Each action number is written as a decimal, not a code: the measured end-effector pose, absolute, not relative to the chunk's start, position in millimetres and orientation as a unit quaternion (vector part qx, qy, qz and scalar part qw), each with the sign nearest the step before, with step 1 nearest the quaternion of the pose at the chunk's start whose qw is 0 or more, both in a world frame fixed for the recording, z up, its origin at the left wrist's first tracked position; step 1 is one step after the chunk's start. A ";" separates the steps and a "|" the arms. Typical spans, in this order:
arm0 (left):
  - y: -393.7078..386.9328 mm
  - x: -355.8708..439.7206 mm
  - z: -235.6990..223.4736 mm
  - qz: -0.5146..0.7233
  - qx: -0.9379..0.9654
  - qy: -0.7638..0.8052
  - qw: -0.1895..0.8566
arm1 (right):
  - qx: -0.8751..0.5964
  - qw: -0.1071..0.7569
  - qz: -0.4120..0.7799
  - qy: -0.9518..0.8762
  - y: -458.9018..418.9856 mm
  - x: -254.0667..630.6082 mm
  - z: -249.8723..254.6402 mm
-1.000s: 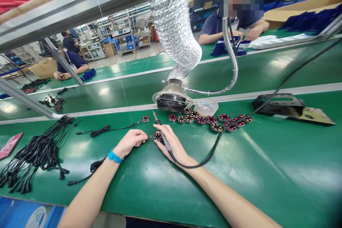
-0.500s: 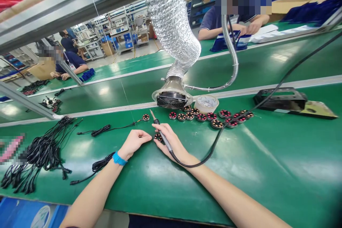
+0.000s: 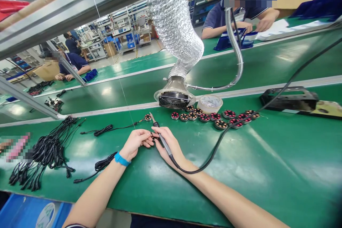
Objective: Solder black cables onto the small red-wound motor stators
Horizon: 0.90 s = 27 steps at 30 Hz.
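My right hand [image 3: 171, 146] is closed around a soldering iron [image 3: 164, 144], whose bare tip points up and away to the left. Its cord runs back over my right forearm. Between the fingertips of both hands is a small motor stator [image 3: 154, 138], mostly hidden by the fingers. My left hand [image 3: 137, 141], with a blue wristband, pinches at this stator's left side. A coiled black cable [image 3: 105, 162] lies beside and partly behind my left wrist. Just beyond the iron's tip rests another stator [image 3: 148, 117], joined to a second black cable [image 3: 107, 129].
Several stators [image 3: 204, 117] lie at the back right beside a tape roll [image 3: 210, 104]. A fume extractor [image 3: 175, 98] hangs above. At right is a black metal holder [image 3: 290, 99]; at left, a cable bundle [image 3: 49, 146]. Co-workers sit across the bench.
My left hand has moved right, and its fingers now meet the stator by my right hand. That stator is more covered. The whole view has shifted slightly.
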<state>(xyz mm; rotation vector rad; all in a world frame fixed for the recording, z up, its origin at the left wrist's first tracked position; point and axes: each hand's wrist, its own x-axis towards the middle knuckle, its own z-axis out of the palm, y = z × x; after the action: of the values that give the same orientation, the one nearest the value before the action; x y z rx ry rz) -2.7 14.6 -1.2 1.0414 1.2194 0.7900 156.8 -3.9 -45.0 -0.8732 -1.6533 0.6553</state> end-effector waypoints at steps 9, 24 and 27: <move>24.9 -11.7 -6.5 0.398 0.516 0.591 0.475 | -0.400 0.573 0.186 -0.691 0.3 170.7 -34.0; 12.2 -5.7 35.2 0.271 0.777 0.555 0.121 | -0.391 0.646 0.017 -0.655 0.8 195.4 -10.1; 11.5 7.5 39.4 0.087 0.869 0.485 0.044 | -0.394 0.652 -0.012 -0.648 0.2 195.3 -11.7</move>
<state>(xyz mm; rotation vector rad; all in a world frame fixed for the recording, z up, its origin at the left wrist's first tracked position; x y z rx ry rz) 7.5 11.5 39.4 2.6559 1.4811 0.2656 195.3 0.2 -11.7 -0.8941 -1.4712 -0.0266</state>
